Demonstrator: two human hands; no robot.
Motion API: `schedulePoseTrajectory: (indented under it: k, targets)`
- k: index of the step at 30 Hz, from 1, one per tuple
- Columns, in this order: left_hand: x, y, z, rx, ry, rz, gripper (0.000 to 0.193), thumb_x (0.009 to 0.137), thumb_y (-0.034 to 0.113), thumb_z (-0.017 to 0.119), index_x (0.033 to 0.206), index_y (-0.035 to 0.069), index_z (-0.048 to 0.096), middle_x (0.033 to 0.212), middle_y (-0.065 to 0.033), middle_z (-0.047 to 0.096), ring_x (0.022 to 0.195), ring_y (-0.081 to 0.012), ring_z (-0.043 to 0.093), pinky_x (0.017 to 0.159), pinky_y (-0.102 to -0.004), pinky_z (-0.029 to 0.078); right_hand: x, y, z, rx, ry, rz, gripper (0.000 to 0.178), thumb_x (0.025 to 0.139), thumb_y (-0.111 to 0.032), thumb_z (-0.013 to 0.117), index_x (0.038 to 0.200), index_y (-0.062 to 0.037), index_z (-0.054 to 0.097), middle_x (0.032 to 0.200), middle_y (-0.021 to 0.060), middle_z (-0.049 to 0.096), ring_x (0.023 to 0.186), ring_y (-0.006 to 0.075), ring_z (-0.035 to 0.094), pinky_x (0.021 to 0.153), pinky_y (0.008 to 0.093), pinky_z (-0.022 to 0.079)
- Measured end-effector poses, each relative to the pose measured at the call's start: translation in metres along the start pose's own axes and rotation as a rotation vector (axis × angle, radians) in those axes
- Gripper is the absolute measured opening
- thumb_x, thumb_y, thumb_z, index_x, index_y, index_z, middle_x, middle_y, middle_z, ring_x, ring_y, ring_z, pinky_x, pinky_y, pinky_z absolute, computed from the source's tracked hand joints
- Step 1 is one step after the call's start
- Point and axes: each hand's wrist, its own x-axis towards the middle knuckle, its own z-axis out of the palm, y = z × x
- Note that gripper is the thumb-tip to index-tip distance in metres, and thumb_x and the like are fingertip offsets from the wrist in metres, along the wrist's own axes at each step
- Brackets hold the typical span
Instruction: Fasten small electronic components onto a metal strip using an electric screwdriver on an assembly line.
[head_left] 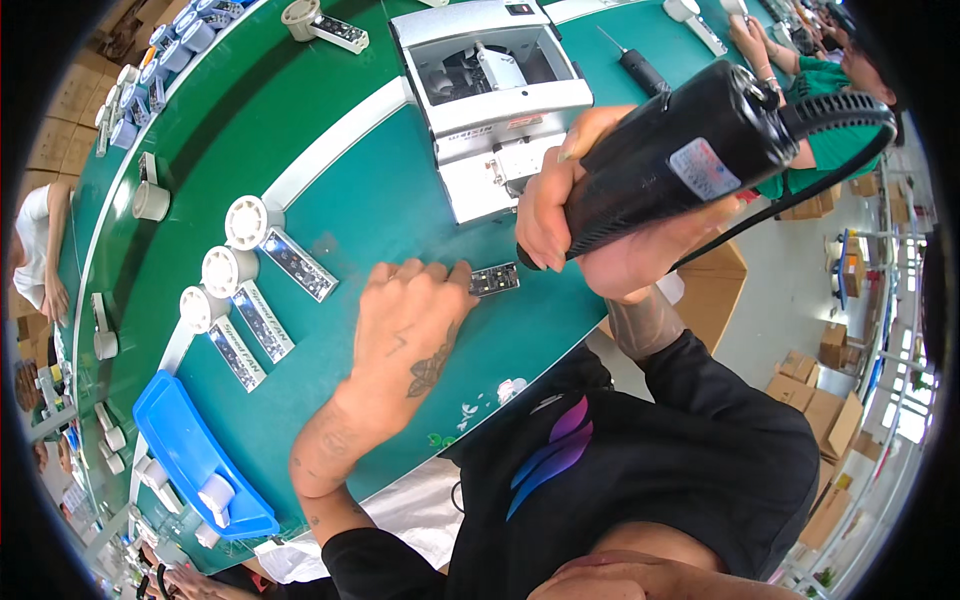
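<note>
My right hand (640, 250) is wrapped round a thick black electric screwdriver (690, 165), held at a slant with its corded end up to the right. Its nose (527, 258) points down at a small exposed circuit board (497, 280); whether they touch I cannot tell. My left hand (405, 325) lies over the piece bearing this board, fingers curled round it, pressing it against the green table. The rest of that piece is hidden under the hand. Left of it, three white handheld fans (230, 270) lie in a row, their handles open with circuitry showing.
A white screw feeder (490, 125) stands just beyond my hands, with another black screwdriver (643, 72) to its right. A blue tray (190, 450) sits at the left edge. More fans (150, 200) lie on the green belt (250, 120). Co-workers (850, 90) work nearby.
</note>
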Motion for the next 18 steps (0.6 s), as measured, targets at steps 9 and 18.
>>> schedulePoseTrajectory:
  k: [9,18]
  targets:
    - [0.000,0.002,0.001,0.059,-0.018,0.008,0.010,0.088,0.017,0.066,0.086,0.007,0.065,0.074,-0.0076,0.065,0.078,-0.0234,0.065,0.071,-0.0371,0.045,-0.003,0.007,0.002,0.030,-0.035,0.030,0.104,0.057,-0.100,0.050,0.100,-0.0047,0.045,0.056,0.0132,0.052,0.040,0.0205,0.048,0.037,0.0327,0.040]
    - [0.002,0.002,-0.006,0.075,-0.052,0.044,0.011,0.088,0.014,0.063,0.089,0.004,0.064,0.077,-0.0099,0.065,0.079,-0.0251,0.066,0.072,-0.0379,0.047,-0.009,0.013,-0.005,0.221,-0.034,0.007,0.116,0.052,-0.104,0.045,0.106,-0.0010,0.049,0.060,0.0084,0.052,0.042,0.0155,0.046,0.040,0.0289,0.039]
